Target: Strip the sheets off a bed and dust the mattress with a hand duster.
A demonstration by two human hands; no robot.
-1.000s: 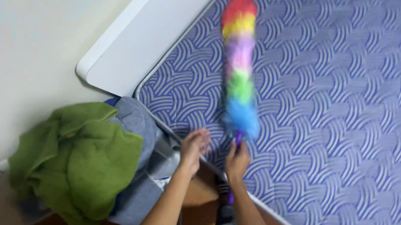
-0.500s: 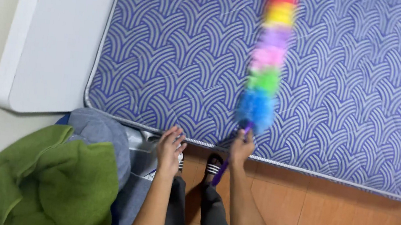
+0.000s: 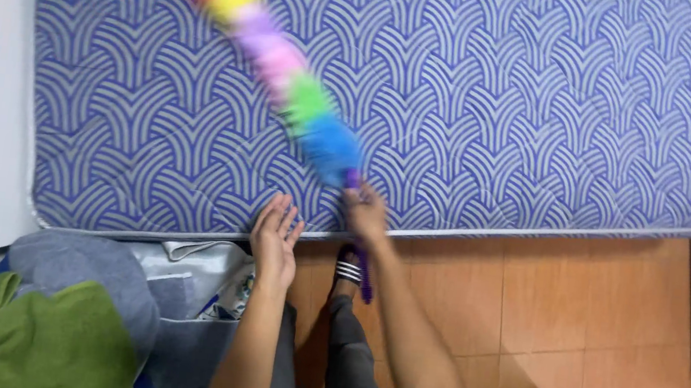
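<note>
One fluffy rainbow-coloured feather duster (image 3: 278,65) does the work here, and its angle has changed: a second ago it lay almost straight up from the hand, whereas now it slants up to the left across the blue mattress with a white arched pattern (image 3: 545,113), its head blurred by motion. The right hand (image 3: 367,214) is closed around the duster's purple handle at the mattress's near edge, with the handle's tail poking out below the wrist. The left hand (image 3: 274,238) holds nothing; its fingers are spread loosely and rest at the piped edge of the mattress. The view has also swung, so the mattress now fills the upper frame. The sweep looks to be moving leftward over the surface. Below lie a green towel (image 3: 25,340), a grey garment (image 3: 85,273) and the orange tiled floor (image 3: 575,307).
</note>
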